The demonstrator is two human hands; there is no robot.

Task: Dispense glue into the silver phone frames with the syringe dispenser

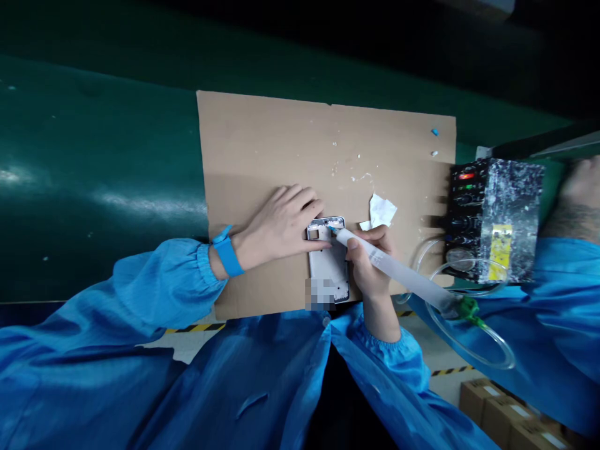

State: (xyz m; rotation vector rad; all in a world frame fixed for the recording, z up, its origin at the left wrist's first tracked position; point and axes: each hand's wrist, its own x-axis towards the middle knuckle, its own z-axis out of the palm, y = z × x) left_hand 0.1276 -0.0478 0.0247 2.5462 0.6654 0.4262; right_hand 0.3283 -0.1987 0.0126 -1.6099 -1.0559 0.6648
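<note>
A phone frame point(328, 267) lies on the cardboard sheet point(262, 137), its upper end showing a square cut-out. My left hand point(285, 222) grips its left edge near that end, thumb and fingers around the side. In my right hand point(372, 259) is a translucent dispensing syringe point(398, 270), held like a pen and slanting down to the left. Its blue tip touches or hovers just over the frame's upper part; I cannot tell which. A green cap and a clear tube are at the syringe's rear end.
A black dispenser box point(510, 215) with lit displays and a tube stands at the right. Crumpled white paper point(380, 211) and white specks lie on the cardboard. A co-worker's sleeve point(567, 300) is at the far right. Cardboard boxes point(506, 415) sit on the floor.
</note>
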